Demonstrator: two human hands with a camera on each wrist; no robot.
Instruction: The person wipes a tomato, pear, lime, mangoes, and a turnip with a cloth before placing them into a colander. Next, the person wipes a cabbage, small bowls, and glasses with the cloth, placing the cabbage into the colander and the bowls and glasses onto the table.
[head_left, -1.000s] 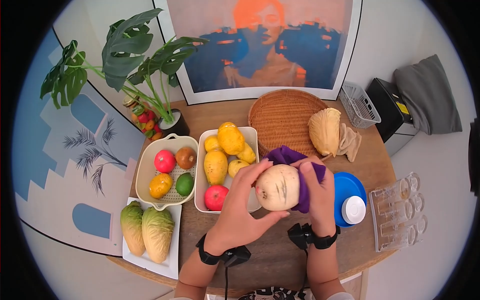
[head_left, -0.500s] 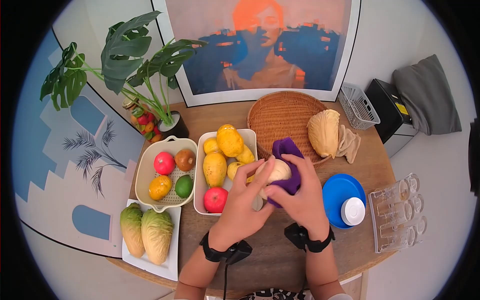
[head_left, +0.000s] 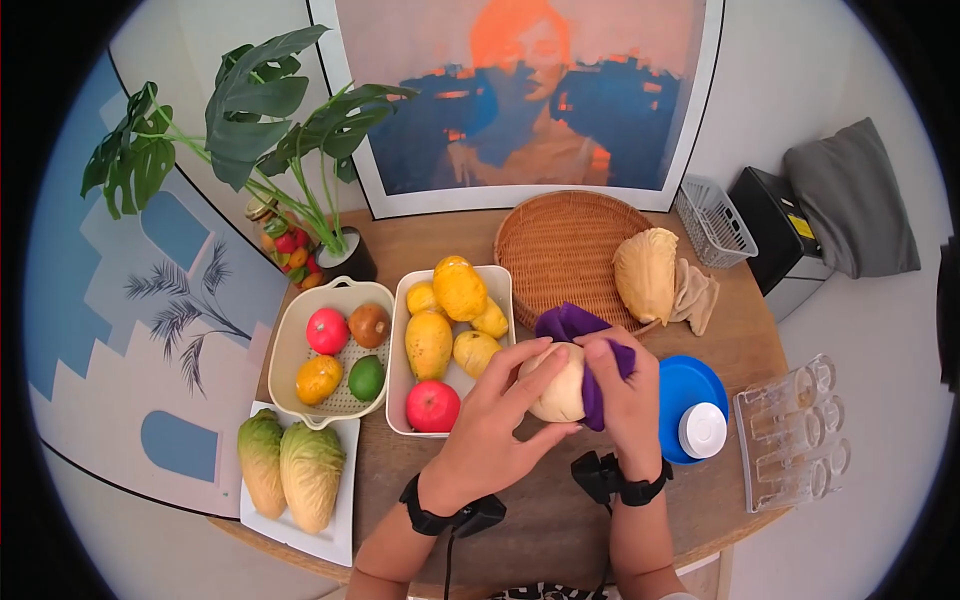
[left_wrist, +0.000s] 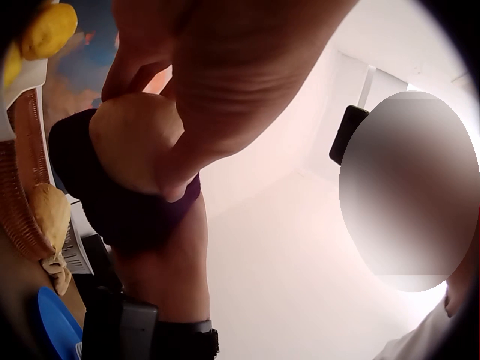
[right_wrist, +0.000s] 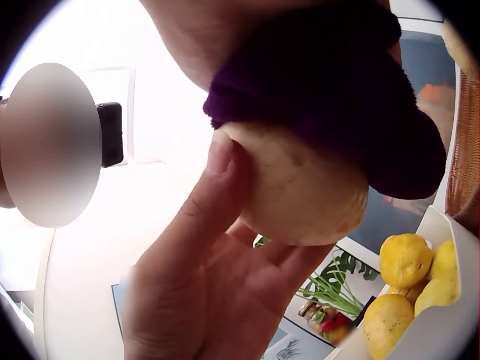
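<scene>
A cream-coloured, rounded fruit or vegetable (head_left: 560,388) is held up between both hands over the table. My left hand (head_left: 480,432) grips its left side, the thumb low and the fingers over the top. My right hand (head_left: 628,400) holds a purple cloth (head_left: 568,320) bunched against the right side. In the right wrist view the cloth (right_wrist: 322,82) covers one end of the pale produce (right_wrist: 300,187), while the left thumb presses its skin. The left wrist view shows the dark folds of cloth (left_wrist: 135,221) below the produce (left_wrist: 131,139).
Left of the hands are a white bin (head_left: 400,408) of yellow fruit, a cream colander (head_left: 283,385) and a cabbage plate (head_left: 347,500). Behind stands a wicker tray (head_left: 560,250) with a pale cabbage (head_left: 645,275). A blue plate (head_left: 690,370) and glass rack (head_left: 790,440) lie right.
The produce has been turned, so its marked, pinkish end no longer shows. The right hand and cloth moved in over it, then back to its right side.
</scene>
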